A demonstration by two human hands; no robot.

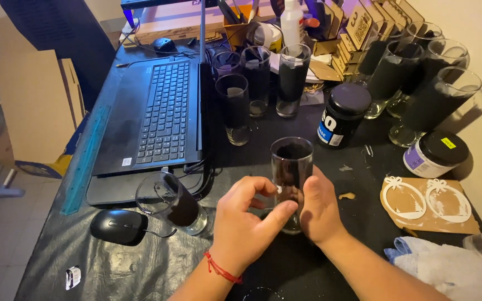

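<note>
A tall clear drinking glass (291, 161) with a black sheet curled inside stands upright on the black-covered table (140, 267). My left hand (246, 223), with a red thread bracelet at the wrist, touches its lower part from the left, thumb and fingers against the glass. My right hand (319, 209) cups the glass from the right and behind. Both hands hold the same glass near its base.
A similar glass (171, 203) lies on its side left of my hands, beside a black mouse (119, 227). A laptop (154, 114) sits at left. Several upright black-lined glasses (235, 108) stand behind, with a black jar (342, 114), a white jar (433, 154), wooden cutouts (425, 203) and a cloth (447, 267).
</note>
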